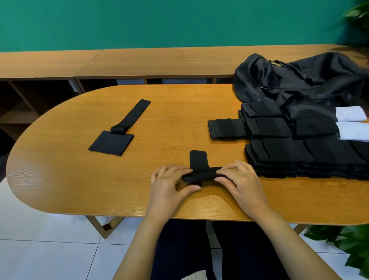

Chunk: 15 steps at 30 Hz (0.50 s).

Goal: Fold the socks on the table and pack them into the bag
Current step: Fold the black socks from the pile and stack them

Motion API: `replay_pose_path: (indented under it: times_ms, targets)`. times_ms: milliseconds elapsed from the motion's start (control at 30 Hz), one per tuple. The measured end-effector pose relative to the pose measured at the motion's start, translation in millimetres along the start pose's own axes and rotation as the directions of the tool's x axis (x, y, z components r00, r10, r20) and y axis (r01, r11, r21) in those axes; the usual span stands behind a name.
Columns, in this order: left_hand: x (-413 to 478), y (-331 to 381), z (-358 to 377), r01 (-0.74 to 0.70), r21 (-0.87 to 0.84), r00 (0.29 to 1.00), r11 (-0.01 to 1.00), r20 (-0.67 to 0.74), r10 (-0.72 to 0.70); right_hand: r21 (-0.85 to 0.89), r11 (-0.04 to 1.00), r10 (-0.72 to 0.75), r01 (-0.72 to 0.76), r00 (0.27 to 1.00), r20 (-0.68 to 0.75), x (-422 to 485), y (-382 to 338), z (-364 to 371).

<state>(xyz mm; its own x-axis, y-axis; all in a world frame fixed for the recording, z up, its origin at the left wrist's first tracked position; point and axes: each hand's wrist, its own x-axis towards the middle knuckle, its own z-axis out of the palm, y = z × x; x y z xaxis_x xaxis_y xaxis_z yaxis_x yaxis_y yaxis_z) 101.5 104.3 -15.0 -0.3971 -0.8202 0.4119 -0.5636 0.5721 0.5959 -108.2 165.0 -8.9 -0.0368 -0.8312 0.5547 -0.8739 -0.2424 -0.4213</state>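
The fingers (181, 170) of the left hand (168, 187) curl over the left end of a black sock (200, 175), with the thumb tucked under it. The right hand (242, 181) pinches the other end the same way, so both hands are clamped on the one piece of cloth. Between them the sock is a short, tight roll whose long axis runs left to right, parallel to the near edge of the tabletop (75, 187). A flat, round-ended tab sticks out from its middle, pointing away from the person. The roll sits squarely in front of the body, as near to one hand as to the other. Any further rolling or tucking would likely go forward over that tab, across the roll's axis.

The knit is matte, soft and limp. The dark cloth hides its layers, so I cannot tell whether the roll holds one sock or a pair.

Farther left lies a part-folded sock (112, 143), a flat square with a long strip running away from it. To the right, a stack of black socks (285, 148) lies in flat overlapping rows, with white socks (350, 113) at its far end. Behind the stack slumps the black bag (303, 77), made of thin, faintly shiny fabric. It is nearer the right hand. The oval tabletop is smooth, grained wood.
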Motion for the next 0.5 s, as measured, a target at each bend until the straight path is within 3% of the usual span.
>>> replay_pose_path:
  times_ms: [133, 300, 500]
  targets:
    - [1.2, -0.6, -1.3, 0.019, 0.009, 0.999, 1.0, -0.027, -0.019, 0.055, 0.998, 0.039, -0.038, 0.999, -0.019, -0.9, 0.5, -0.6]
    - [1.2, 1.2, -3.8, 0.09, -0.029, 0.995, 0.996, -0.044, -0.091, 0.054, 0.989, 0.136, -0.14, 0.988, 0.067, -1.6, 3.6, -1.1]
    - [0.2, 0.2, -3.2, 0.121, -0.082, 0.99, 0.989, -0.062, -0.126, 0.075, 0.985, 0.148, -0.153, 0.986, 0.071, -2.7, 5.1, -0.4]
